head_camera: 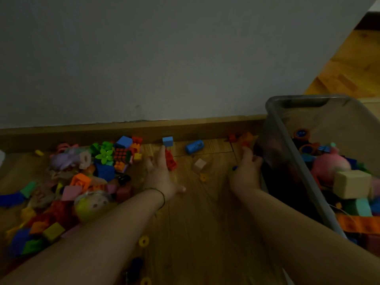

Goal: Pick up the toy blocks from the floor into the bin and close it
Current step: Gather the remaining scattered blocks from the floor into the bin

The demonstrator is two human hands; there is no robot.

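Observation:
A translucent grey bin [286, 140] stands on the floor at the right, holding many toys and blocks. A big pile of coloured blocks [92, 171] lies at the left. My left hand [162, 173] rests flat on the floor with its fingers spread. Its fingertips almost touch a light blue cube [167, 141] by the skirting board, and a red piece [170, 161] lies beside them. My right hand [244, 173] is next to the bin's wall, one finger pointing at orange blocks [245, 138]. A small blue thing [235, 168] shows at its thumb side; whether the hand holds it is unclear.
Loose on the wooden floor between my hands lie a blue cylinder [194, 146], a pale cube [199, 164] and yellow rings [203, 177]. A wall with a wooden skirting board [123, 128] runs behind. No lid is in view. The room is dim.

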